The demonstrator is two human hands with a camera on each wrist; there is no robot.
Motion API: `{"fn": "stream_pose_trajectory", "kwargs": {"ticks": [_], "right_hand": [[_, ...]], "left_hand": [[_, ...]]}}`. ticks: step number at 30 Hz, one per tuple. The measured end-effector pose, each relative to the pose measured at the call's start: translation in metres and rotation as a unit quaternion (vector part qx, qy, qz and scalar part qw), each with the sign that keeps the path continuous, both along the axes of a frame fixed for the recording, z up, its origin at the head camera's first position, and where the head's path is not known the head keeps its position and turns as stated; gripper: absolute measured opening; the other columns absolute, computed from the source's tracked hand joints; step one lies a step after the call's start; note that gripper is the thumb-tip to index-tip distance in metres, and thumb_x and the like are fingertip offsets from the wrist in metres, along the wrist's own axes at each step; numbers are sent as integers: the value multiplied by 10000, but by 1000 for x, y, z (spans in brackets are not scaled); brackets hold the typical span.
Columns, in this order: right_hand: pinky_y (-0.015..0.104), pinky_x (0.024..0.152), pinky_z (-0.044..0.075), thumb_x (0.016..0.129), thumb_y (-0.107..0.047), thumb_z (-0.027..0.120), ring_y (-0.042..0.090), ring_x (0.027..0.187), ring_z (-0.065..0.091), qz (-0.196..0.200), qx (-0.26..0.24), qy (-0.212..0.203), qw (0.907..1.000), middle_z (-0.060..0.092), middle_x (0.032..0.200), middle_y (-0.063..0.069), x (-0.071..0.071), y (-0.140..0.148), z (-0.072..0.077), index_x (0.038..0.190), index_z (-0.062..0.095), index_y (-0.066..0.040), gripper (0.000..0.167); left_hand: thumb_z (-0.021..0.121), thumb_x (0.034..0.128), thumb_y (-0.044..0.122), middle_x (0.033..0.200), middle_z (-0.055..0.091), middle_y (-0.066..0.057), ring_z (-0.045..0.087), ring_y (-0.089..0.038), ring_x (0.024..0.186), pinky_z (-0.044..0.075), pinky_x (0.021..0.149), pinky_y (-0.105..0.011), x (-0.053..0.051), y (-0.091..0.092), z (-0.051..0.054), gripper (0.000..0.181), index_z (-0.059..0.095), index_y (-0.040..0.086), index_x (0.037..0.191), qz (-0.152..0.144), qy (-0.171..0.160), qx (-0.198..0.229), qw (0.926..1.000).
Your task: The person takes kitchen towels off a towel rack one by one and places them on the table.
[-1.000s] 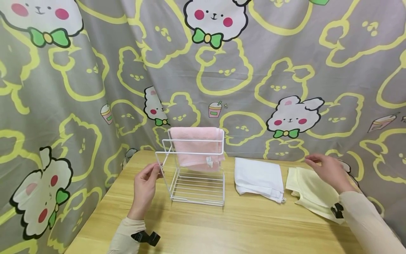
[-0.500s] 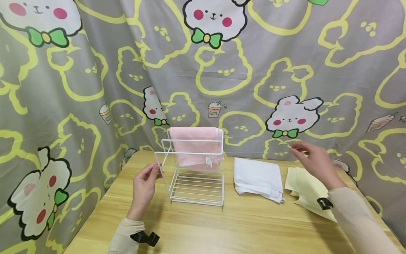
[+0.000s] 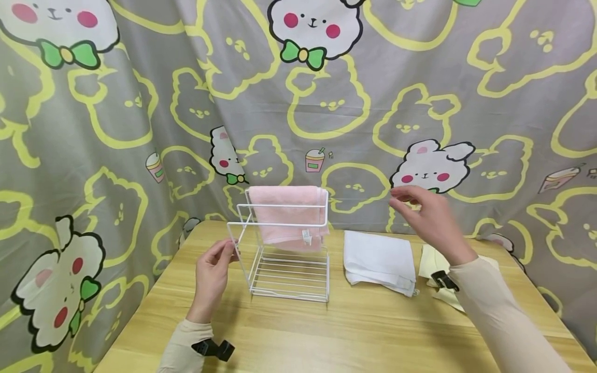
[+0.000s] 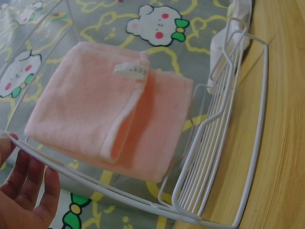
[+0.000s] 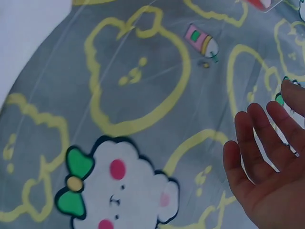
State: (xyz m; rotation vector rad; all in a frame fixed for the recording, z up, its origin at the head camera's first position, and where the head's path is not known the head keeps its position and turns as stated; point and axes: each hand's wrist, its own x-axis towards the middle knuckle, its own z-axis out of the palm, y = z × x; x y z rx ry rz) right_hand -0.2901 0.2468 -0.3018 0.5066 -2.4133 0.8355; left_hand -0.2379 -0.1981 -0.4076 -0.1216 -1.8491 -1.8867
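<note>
A white wire rack stands on the table, with a folded pink towel draped over its rear top bar. My left hand pinches the rack's left side bar between thumb and fingers; the left wrist view shows the fingertips at the wire. In the air, above and behind the towels on the right, my right hand holds nothing, its fingers loosely bent. Below it lie a folded white towel and a pale yellow towel, the latter partly hidden by my right forearm.
The wooden table runs back to a grey curtain printed with rabbits and yellow outlines. This curtain hangs close behind the rack and along the left side.
My right hand has risen from over the yellow towel and moved left, toward the rack. The left hand, rack and towels have stayed in place.
</note>
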Motion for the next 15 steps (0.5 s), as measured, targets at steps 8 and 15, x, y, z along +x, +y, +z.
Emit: {"fn": "stream_pose_trajectory", "kwargs": {"ticks": [8, 15], "right_hand": [[434, 899, 561, 979, -257, 723, 207, 1010, 685, 462, -250, -19, 9986, 746, 1137, 71, -6, -35, 12, 1217, 717, -93, 289], [460, 880, 577, 982, -268, 719, 214, 1034, 682, 868, -355, 56, 9956, 737, 1162, 69, -6, -72, 22, 1218, 718, -107, 286]], "left_hand": [[590, 1030, 35, 863, 698, 32, 696, -126, 798, 634, 785, -237, 0, 0, -1, 233, 668, -167, 1116, -54, 62, 38, 10000], [581, 1039, 54, 862, 696, 35, 685, -100, 790, 626, 780, -220, 1, 0, 0, 250, 667, -166, 1122, -76, 59, -44, 9999]]}}
